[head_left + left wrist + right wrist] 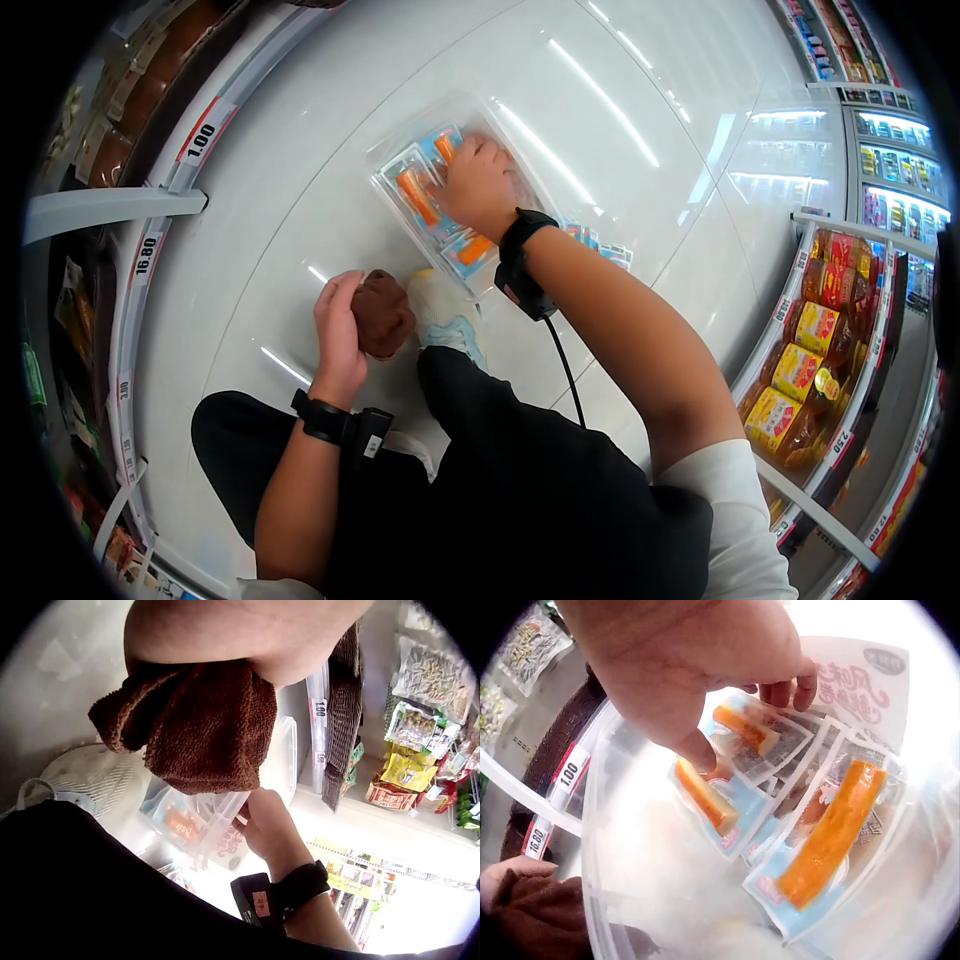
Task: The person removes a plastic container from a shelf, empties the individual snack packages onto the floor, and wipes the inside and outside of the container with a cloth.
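My left hand (340, 335) holds a bunched brown towel (385, 315) low over the floor, beside a shoe. The towel (210, 727) hangs in folds under the hand in the left wrist view. My right hand (480, 185) reaches into a clear plastic box (630, 847). Its fingers bend loosely over flat snack packets, with thumb and fingertips spread apart. Each packet (832, 832) has a blue and clear wrapper with an orange-brown stick inside. Several packets lie overlapping in the box. The thumb touches a packet (712, 802) at the left of the pile.
A shelf with price tags (200, 140) runs along the left, its white bracket (110, 210) jutting out. On the right stands a rack of bottles (800, 370). More packets (600, 245) lie on the tiled floor (290, 130) beside the box. A shoe (445, 310) is close to the box.
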Available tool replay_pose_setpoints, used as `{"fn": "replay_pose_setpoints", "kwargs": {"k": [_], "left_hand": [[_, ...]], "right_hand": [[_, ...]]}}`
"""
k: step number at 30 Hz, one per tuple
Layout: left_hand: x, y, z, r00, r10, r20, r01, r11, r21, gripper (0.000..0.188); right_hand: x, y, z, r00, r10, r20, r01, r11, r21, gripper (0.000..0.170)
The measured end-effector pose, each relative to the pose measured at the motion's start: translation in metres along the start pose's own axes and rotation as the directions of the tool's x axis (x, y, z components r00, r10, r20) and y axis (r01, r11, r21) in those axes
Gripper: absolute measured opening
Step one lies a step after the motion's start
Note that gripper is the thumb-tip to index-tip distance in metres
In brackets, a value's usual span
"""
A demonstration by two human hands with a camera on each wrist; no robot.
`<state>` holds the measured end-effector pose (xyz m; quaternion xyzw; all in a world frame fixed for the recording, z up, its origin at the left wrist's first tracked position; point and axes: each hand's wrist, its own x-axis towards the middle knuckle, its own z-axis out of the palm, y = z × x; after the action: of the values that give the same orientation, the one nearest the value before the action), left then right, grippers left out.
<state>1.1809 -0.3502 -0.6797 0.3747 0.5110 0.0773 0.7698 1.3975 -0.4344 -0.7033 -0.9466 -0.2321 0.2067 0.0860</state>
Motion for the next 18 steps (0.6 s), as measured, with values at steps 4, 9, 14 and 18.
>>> {"fn": "replay_pose_setpoints", "kwargs": {"k": [4,9,14,18], "left_hand": [[-0.002,0.003,0.001,1.000,0.002,0.007,-0.002,1.000,0.007,0.019],[-0.001,0.002,0.001,1.000,-0.003,-0.005,0.003,1.000,0.026,0.021],[-0.001,0.001,0.003,1.000,-0.005,-0.006,0.005,0.999,0.036,0.022],[-0.002,0.001,0.003,1.000,-0.007,-0.003,0.007,0.999,0.035,0.022]], "right_hand": [[-0.003,0.005,-0.001,0.996,-0.074,-0.041,0.074,0.997,0.001,0.077],[-0.005,0.009,-0.003,0.970,-0.214,-0.114,0.219,0.975,0.030,0.068],[-0.007,0.010,-0.014,0.976,-0.206,-0.071,0.218,0.941,0.258,0.054],[-0.009,0.009,-0.023,0.958,-0.199,-0.206,0.251,0.928,0.275,0.036]]}}
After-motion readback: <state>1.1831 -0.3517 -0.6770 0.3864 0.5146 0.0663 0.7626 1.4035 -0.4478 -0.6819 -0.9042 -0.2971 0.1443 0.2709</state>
